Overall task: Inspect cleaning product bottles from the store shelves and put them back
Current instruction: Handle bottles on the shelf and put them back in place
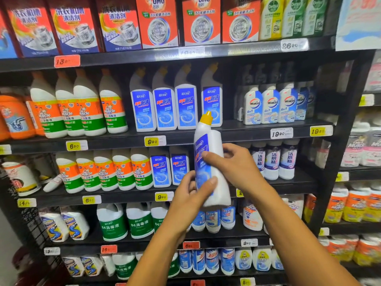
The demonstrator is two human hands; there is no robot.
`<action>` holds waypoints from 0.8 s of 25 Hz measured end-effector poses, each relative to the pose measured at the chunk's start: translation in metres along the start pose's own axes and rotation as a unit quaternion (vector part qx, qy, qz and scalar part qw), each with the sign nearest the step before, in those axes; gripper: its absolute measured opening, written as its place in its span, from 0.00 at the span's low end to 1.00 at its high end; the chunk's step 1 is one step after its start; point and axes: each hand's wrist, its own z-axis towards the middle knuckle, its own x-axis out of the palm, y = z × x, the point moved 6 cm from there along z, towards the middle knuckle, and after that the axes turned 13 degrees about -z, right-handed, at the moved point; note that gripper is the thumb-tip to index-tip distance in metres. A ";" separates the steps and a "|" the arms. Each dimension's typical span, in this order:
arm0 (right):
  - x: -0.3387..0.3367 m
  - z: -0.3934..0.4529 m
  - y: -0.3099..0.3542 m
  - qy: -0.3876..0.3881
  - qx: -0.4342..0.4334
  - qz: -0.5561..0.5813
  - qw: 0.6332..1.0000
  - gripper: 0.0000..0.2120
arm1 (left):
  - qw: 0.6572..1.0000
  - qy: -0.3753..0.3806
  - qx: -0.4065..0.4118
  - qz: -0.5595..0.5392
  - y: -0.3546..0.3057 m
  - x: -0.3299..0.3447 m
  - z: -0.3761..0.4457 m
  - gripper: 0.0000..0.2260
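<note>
We hold white bottle [214, 162], blue label, yellow cap, before shelves [206, 139]. Left hand [189, 195] fingers grasp its base; right hand [233, 164] fingers grasp its middle.

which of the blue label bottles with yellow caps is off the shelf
The blue-label bottle held tilted in front of the shelves, left hand low on it, right hand at its middle. The others stand shelved.

- "OMO" on the orange boxes [159, 21] along the top shelf.
- "Dettol" on the yellow and green bottles [272, 17] at the top right.
- "Mr Muscle" on the orange-and-green bottles [84, 108].
- "Walch" and "6in1" on the white-and-blue bottles [254, 106].
- "84消毒液" on the green-labelled jugs [112, 223].
- Yellow price tags: "6.90" [75, 145], "8.90" [153, 141], "9.90" [162, 196].
- White tags: "19.90" [280, 133], "26.90" [292, 45].
</note>
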 end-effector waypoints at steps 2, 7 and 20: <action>-0.002 0.004 -0.009 0.038 0.058 0.125 0.990 0.08 | 0.999 -0.005 -0.014 -0.047 -0.008 -0.006 0.002 0.20; 0.001 0.006 -0.019 0.131 0.086 0.315 0.936 0.17 | 0.997 0.019 -0.033 -0.064 -0.020 -0.009 0.007 0.20; -0.007 0.006 -0.005 0.113 -0.027 0.186 0.976 0.20 | 0.997 0.000 0.047 -0.054 -0.016 -0.018 0.010 0.19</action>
